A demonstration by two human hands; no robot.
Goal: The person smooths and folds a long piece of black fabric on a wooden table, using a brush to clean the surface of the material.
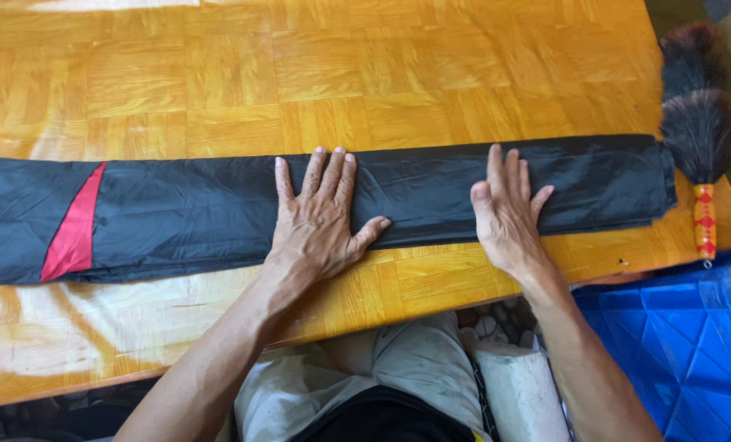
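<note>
Long folded strip of black fabric [218, 209] lying flat across the tabletop [300, 74], running from the left edge of the view almost to the right end of the wood. Red triangular panel [75, 233] sewn into the fabric, well left of both hands. Left hand [320, 217] pressed palm-down on the middle of the fabric, fingers [312, 176] straight and slightly apart, thumb spread toward the near edge of the strip. Right hand [509, 209] flat on the fabric just right of the left one, fingers close together and pointing away, thumb angled out to the right; nothing clamped in either hand. Beyond the right end of the fabric, a dark feather duster [697, 123] with a red-and-yellow patterned handle, apparently touching the fabric's end. Below the duster and off the tabletop's near right corner, a blue plastic crate [668, 344]. Under the near edge of the tabletop, pale trousers [398, 360] of the person.
</note>
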